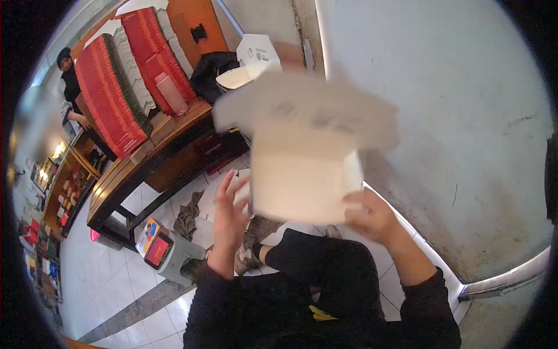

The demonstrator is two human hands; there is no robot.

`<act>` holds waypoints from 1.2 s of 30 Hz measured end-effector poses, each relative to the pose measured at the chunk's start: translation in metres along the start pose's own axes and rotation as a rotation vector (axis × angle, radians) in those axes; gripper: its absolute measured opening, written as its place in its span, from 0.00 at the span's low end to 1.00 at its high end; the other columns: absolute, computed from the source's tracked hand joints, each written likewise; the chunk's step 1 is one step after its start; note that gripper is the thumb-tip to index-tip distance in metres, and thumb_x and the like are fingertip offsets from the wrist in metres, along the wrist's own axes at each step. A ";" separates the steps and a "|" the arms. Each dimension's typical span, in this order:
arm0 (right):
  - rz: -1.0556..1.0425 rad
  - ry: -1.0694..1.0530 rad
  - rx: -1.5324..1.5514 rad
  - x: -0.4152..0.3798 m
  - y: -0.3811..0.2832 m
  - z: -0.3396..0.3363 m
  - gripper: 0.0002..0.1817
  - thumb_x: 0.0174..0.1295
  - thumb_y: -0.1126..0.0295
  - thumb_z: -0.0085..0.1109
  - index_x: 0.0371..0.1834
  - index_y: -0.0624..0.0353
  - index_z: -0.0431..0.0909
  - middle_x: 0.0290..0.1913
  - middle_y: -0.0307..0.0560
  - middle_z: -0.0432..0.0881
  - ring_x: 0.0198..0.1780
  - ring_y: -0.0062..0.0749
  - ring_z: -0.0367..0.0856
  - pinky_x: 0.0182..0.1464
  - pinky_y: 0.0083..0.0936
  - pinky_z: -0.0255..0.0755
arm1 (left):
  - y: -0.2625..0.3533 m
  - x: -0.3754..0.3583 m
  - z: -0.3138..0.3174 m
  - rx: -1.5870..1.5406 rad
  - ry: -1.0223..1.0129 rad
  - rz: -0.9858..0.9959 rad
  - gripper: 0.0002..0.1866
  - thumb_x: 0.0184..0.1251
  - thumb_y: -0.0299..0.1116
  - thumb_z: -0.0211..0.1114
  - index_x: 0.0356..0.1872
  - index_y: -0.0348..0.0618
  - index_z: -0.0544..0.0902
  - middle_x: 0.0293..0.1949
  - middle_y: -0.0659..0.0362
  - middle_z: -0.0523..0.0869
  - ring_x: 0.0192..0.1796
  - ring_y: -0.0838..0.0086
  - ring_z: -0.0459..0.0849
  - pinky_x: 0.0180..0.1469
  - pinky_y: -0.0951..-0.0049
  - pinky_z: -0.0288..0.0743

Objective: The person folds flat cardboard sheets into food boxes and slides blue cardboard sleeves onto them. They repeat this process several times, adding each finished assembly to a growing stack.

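A pale cardboard box [302, 174], blurred by motion, hangs in front of my body with its lid flap [308, 107] raised and spread at the far side. My right hand [372, 214] grips the box's right front corner, thumb and fingers around the edge. At the left side of the box, my left hand [230, 200] has its fingers apart and raised, close to the wall of the box; whether they touch it is unclear. Beyond the box stands another open white box [241, 75] with a printed lid [257, 51].
Tall stacks of red cartons [107, 96] and a pink bottle [171, 93] stand on a wooden bench [157, 148]. A grey stool [180, 259] holds a phone [158, 251]. A grey cloth [189, 215] lies on the floor. Another person [70, 87] is at far left; a wall [442, 116] rises right.
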State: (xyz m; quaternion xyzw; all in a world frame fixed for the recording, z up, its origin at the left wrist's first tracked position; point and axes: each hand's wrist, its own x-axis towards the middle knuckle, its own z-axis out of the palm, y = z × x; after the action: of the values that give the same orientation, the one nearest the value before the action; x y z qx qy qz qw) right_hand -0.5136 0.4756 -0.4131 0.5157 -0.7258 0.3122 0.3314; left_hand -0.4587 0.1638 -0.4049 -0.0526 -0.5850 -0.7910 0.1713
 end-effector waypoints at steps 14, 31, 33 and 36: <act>0.212 0.023 -0.168 -0.006 0.116 0.029 0.11 0.56 0.61 0.64 0.24 0.54 0.77 0.31 0.40 0.74 0.37 0.37 0.70 0.44 0.34 0.57 | -0.085 0.076 0.015 1.040 -0.379 0.705 0.18 0.54 0.29 0.70 0.46 0.38 0.76 0.46 0.49 0.80 0.50 0.54 0.78 0.53 0.61 0.72; 0.497 0.432 0.553 -0.015 0.146 0.070 0.31 0.70 0.44 0.37 0.57 0.59 0.74 0.69 0.57 0.65 0.71 0.46 0.60 0.72 0.38 0.47 | -0.094 0.113 0.044 0.646 -0.213 0.219 0.18 0.50 0.22 0.67 0.46 0.37 0.78 0.49 0.48 0.79 0.54 0.60 0.79 0.55 0.64 0.71; 0.509 0.427 0.557 -0.013 0.142 0.067 0.29 0.70 0.46 0.39 0.57 0.59 0.75 0.69 0.56 0.65 0.71 0.46 0.61 0.72 0.38 0.49 | -0.101 0.124 0.039 0.939 -0.213 0.289 0.22 0.50 0.23 0.68 0.49 0.37 0.76 0.48 0.50 0.80 0.54 0.64 0.78 0.56 0.67 0.71; 0.506 0.409 0.560 -0.010 0.137 0.069 0.24 0.70 0.52 0.43 0.56 0.58 0.75 0.69 0.55 0.66 0.70 0.45 0.62 0.71 0.37 0.51 | -0.120 0.138 0.034 0.914 -0.117 0.214 0.16 0.54 0.22 0.66 0.45 0.36 0.78 0.41 0.54 0.84 0.46 0.71 0.82 0.49 0.72 0.74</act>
State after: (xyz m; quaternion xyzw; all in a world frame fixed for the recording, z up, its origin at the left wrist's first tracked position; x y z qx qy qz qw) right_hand -0.6533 0.4636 -0.4768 0.3189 -0.6361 0.6643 0.2289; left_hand -0.6312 0.1973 -0.4639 -0.0762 -0.8731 -0.4260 0.2244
